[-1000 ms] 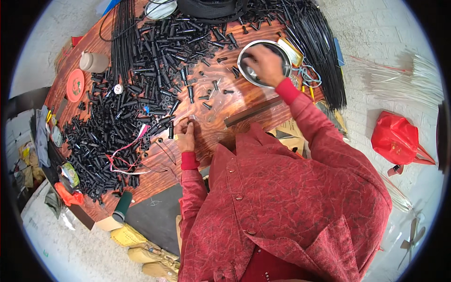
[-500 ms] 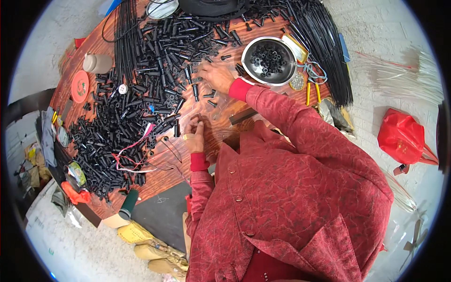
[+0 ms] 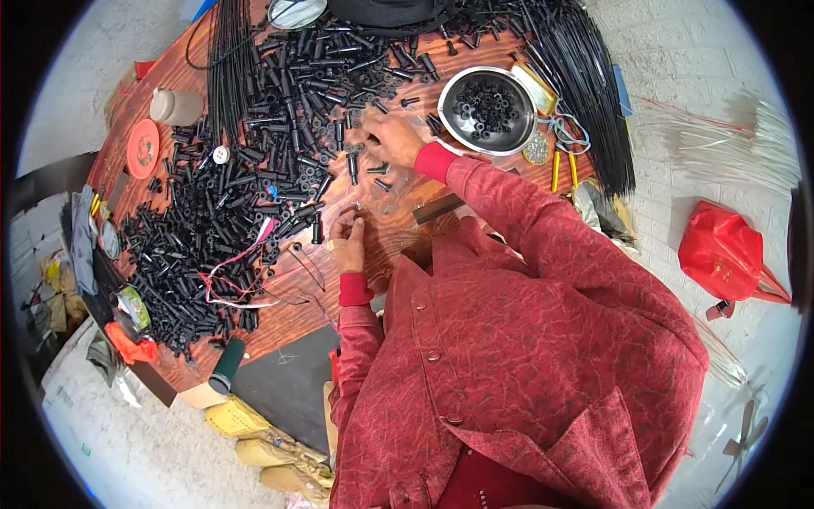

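Right hand point(image 3: 392, 140) spread among scattered small black plastic tubes point(image 3: 254, 195) on the reddish wooden tabletop point(image 3: 381, 229), beside a steel bowl point(image 3: 487, 110) of black rings, left hand point(image 3: 348, 242) nearer, fingertips pinching a tiny piece.

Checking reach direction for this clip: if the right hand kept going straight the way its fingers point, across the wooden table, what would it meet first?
The right hand points toward the upper left. First in that line are probably the loose black tubes scattered at its fingertips, then the dense pile; depth is uncertain.
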